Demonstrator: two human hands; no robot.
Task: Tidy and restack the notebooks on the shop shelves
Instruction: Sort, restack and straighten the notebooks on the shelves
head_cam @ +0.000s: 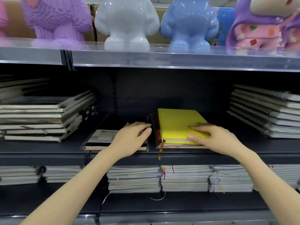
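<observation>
Middle shelf (40, 148) carries the yellow notebook (175, 122) atop a short central stack. Black notebook (100, 138) lies just left of it. Right hand (217, 138) presses flat on the yellow notebook; left hand (131, 140) rests flat on the black notebook.

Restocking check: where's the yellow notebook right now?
Head view, middle shelf, right of centre: the yellow notebook tops a short stack under the right hand.

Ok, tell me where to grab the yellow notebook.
Probably its near edge, from the front of the shelf: the yellow notebook lies flat atop a short stack, that edge faces out, and dark books crowd its left side. Pinch there, thumb on top.
</observation>
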